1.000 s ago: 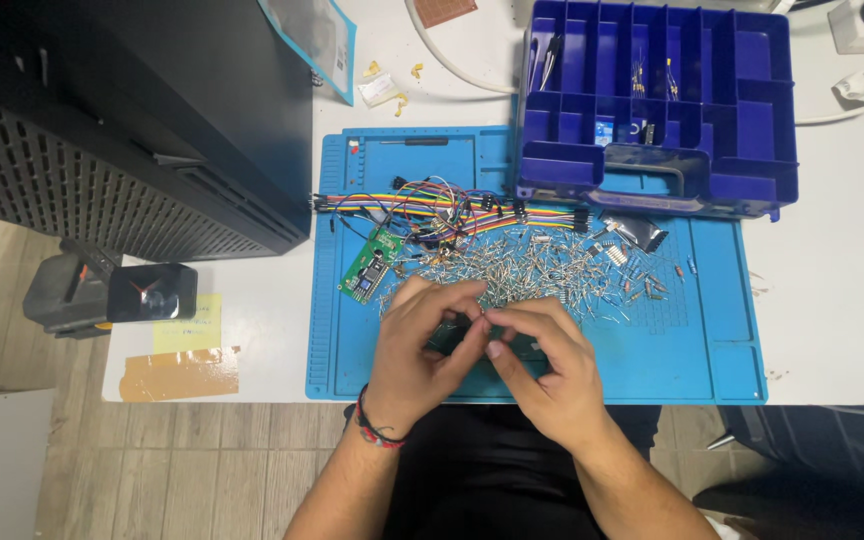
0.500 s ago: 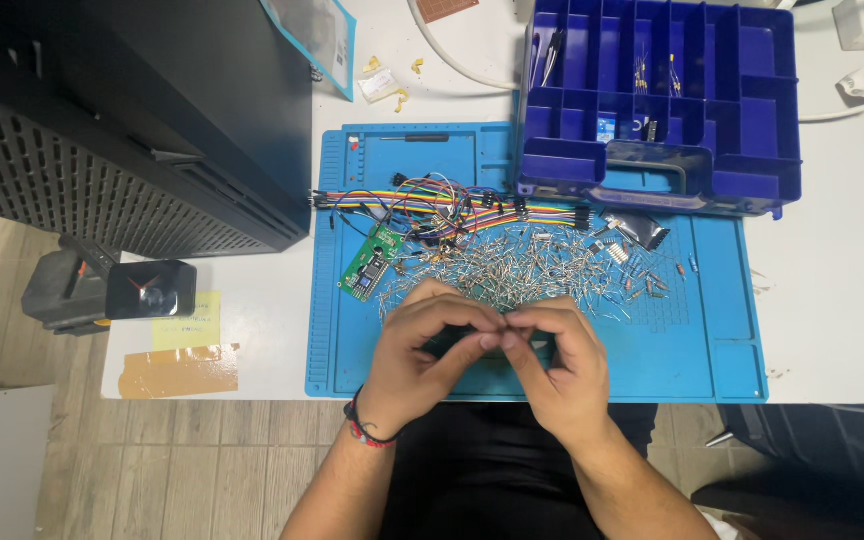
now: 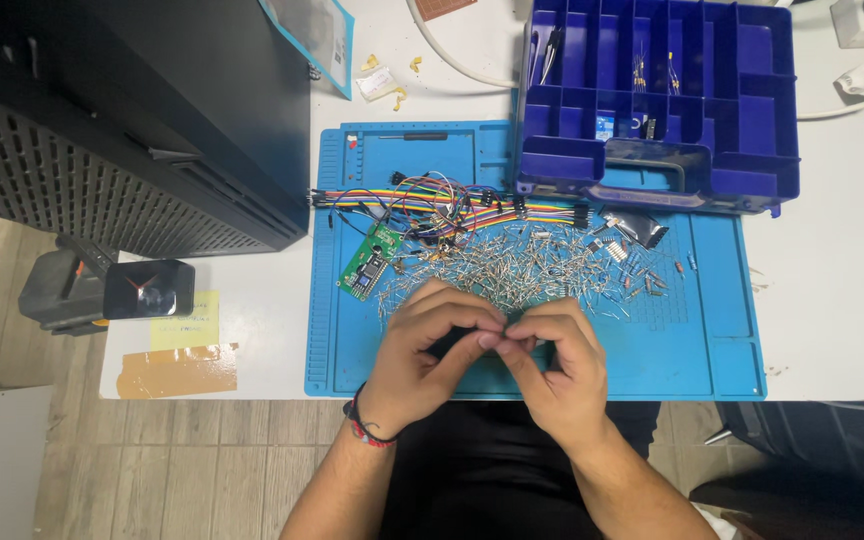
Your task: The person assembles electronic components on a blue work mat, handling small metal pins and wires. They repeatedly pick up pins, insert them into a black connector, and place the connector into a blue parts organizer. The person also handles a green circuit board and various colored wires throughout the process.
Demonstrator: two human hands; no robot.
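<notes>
Both hands meet over the near middle of a blue work mat (image 3: 712, 340) that lies on a white desk (image 3: 842, 300). The left hand (image 3: 422, 345) and the right hand (image 3: 557, 365) curl inward with their fingertips pressed together, pinching something too small to make out; whether each hand truly grips it cannot be told. Just beyond the fingers a loose heap of small metal-legged components (image 3: 522, 265) spreads across the mat, and behind it runs a band of rainbow-coloured jumper wires (image 3: 422, 200). A small green circuit board (image 3: 370, 262) lies tilted at the heap's left edge. At the far right a dark blue compartment box (image 3: 742, 110) stands open, a few tiny parts sitting in its upper cells. To the left a large black case (image 3: 122, 110) fills the corner, with a clear blue-edged packet (image 3: 317, 30) leaning against its top. Near the desk's left edge lie a pale yellow sticky note (image 3: 187, 325) and, just below it, a strip of brown tape (image 3: 177, 370). A red and black band (image 3: 360, 420) circles the left wrist.
</notes>
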